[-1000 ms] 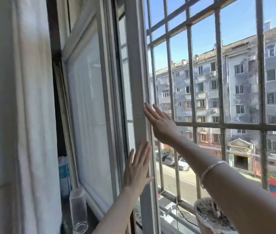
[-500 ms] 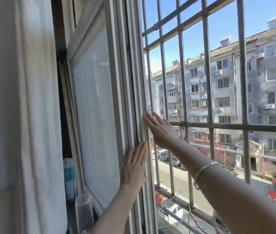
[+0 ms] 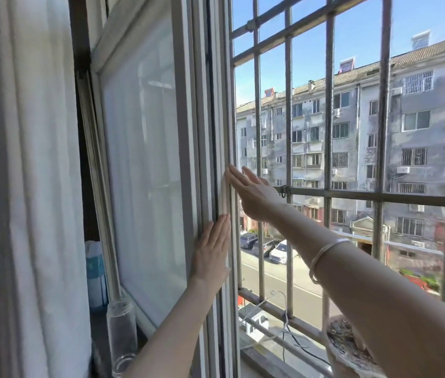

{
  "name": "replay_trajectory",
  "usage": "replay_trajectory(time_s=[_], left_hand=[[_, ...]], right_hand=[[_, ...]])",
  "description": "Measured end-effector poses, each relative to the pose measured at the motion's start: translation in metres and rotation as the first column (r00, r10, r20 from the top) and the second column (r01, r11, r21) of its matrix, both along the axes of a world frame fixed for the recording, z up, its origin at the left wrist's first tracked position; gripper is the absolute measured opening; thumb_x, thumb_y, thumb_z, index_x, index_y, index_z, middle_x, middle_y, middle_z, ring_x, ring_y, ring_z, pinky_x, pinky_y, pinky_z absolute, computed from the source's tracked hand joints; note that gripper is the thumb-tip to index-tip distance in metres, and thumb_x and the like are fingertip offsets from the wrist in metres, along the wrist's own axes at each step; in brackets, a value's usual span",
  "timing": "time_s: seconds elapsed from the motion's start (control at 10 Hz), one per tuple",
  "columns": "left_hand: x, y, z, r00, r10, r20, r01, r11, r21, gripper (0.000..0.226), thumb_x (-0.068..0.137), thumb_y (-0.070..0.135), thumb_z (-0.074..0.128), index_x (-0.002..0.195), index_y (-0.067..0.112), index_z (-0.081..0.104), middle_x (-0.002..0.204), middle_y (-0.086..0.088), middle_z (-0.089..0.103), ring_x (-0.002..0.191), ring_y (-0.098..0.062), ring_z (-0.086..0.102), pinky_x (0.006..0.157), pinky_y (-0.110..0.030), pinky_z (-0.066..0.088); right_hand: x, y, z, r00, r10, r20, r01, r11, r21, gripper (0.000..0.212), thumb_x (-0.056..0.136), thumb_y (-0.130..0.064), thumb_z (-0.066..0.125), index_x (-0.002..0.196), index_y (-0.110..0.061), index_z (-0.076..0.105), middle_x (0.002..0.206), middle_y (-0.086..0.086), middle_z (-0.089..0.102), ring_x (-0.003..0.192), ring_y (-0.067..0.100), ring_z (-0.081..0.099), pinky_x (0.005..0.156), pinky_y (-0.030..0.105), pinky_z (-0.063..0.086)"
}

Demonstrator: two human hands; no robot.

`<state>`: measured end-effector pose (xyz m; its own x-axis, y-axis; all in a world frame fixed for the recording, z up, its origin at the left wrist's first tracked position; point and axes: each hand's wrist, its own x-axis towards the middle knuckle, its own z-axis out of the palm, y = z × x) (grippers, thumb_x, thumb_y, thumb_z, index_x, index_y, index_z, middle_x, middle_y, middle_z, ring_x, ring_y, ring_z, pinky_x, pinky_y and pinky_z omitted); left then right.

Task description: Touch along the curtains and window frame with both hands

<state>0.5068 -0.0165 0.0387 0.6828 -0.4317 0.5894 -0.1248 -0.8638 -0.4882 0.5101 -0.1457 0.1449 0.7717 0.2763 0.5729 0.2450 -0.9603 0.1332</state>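
Observation:
A white window frame point(image 3: 202, 105) runs vertically through the middle, with a frosted sliding pane point(image 3: 145, 165) to its left. My left hand point(image 3: 211, 249) lies flat against the frame's upright, fingers straight and pointing up. My right hand point(image 3: 254, 195) is higher, reaching across from the right, its fingertips touching the frame's outer edge; a silver bangle point(image 3: 324, 255) sits on that wrist. White curtains point(image 3: 38, 186) hang at the far left, apart from both hands. Neither hand holds anything.
Grey metal security bars point(image 3: 327, 132) cover the open window on the right. A clear glass bottle point(image 3: 121, 334) stands on the sill at the lower left, with a blue and white pack point(image 3: 94, 271) behind it. A plant pot point(image 3: 349, 347) sits outside, under my right forearm.
The view has swung to the right, showing more of the bars and the building opposite. Both hands stay flat on the frame's upright at nearly the same height.

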Motion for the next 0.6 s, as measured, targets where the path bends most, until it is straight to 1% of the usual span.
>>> replay_trajectory(time_s=[0.1,0.2,0.3,0.4,0.5,0.6], left_hand=[[0.001,0.001,-0.002,1.0,-0.022,-0.011,0.021,1.0,-0.011,0.096,0.089,0.05,0.04,0.126,-0.003,-0.031,0.132,-0.016,-0.04,0.116,-0.034,-0.041,0.099,-0.051,-0.021],[0.0,0.002,-0.002,0.999,-0.044,-0.018,0.043,0.998,-0.038,0.097,0.089,0.053,0.038,0.126,-0.003,-0.032,0.136,-0.016,-0.037,0.121,-0.031,-0.038,0.098,-0.048,-0.025],[-0.003,0.001,0.0,0.988,-0.14,-0.064,0.132,0.984,-0.122,0.095,0.09,0.052,0.038,0.126,0.002,-0.034,0.137,-0.014,-0.036,0.124,-0.028,-0.035,0.1,-0.041,-0.026],[-0.004,-0.001,0.0,0.972,-0.213,-0.101,0.188,0.959,-0.212,0.094,0.089,0.05,0.042,0.127,0.008,-0.033,0.139,-0.01,-0.033,0.126,-0.027,-0.033,0.103,-0.038,-0.024],[-0.011,-0.011,-0.001,0.942,-0.321,-0.096,0.285,0.918,-0.275,0.094,0.088,0.053,0.043,0.137,0.008,-0.022,0.15,-0.009,-0.022,0.138,-0.028,-0.022,0.106,-0.038,-0.02],[-0.025,-0.025,0.001,0.875,-0.457,-0.161,0.314,0.787,-0.532,0.084,0.087,0.05,0.048,0.145,0.012,0.001,0.156,-0.008,0.002,0.143,-0.025,-0.001,0.115,-0.038,-0.003]], right_hand=[[-0.01,0.002,0.002,0.999,-0.026,-0.027,0.025,0.999,-0.021,0.081,0.083,0.014,0.027,0.147,-0.024,-0.006,0.157,-0.008,-0.009,0.144,0.021,-0.008,0.117,0.047,0.008],[-0.019,0.003,0.002,0.999,-0.045,-0.024,0.044,0.998,-0.033,0.081,0.084,0.014,0.03,0.147,-0.023,-0.006,0.157,-0.006,-0.007,0.144,0.022,-0.007,0.117,0.045,0.007],[-0.029,0.0,0.002,0.996,-0.083,-0.025,0.082,0.996,-0.04,0.079,0.085,0.012,0.031,0.147,-0.021,-0.007,0.157,-0.004,-0.007,0.144,0.022,-0.005,0.116,0.045,0.007],[-0.043,-0.005,0.002,0.991,-0.13,-0.043,0.13,0.992,0.001,0.075,0.09,0.004,0.034,0.147,-0.022,-0.007,0.157,-0.001,-0.007,0.144,0.022,-0.004,0.116,0.046,0.008],[-0.06,-0.02,-0.004,0.978,-0.2,-0.057,0.2,0.98,-0.002,0.073,0.093,-0.007,0.04,0.147,-0.023,-0.008,0.157,0.001,-0.007,0.144,0.024,-0.003,0.116,0.047,0.009],[-0.082,-0.033,-0.009,0.964,-0.252,-0.081,0.256,0.966,0.046,0.072,0.094,-0.014,0.042,0.147,-0.022,-0.007,0.157,0.002,-0.004,0.144,0.024,-0.001,0.116,0.045,0.008]])
